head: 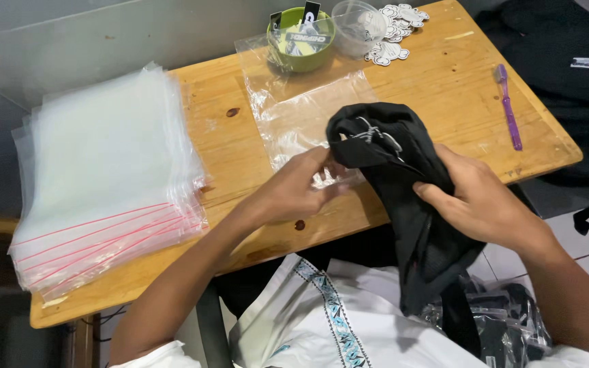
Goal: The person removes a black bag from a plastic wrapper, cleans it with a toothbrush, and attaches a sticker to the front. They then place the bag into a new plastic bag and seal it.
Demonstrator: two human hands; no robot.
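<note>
A folded black garment (403, 184) hangs over the front edge of the wooden table (444, 82). My right hand (482, 201) grips its right side. My left hand (294, 187) pinches the mouth of a clear plastic bag (308, 116) that lies flat on the table, right beside the garment's upper left corner. The garment's top end rests on the bag's near edge.
A thick stack of clear zip bags with red strips (103, 177) covers the table's left part. At the back stand a green bowl (301, 41) with tags, a clear cup (358, 26) and white stickers (397, 31). A purple tool (509, 109) lies right. Bagged black items (506, 327) sit low right.
</note>
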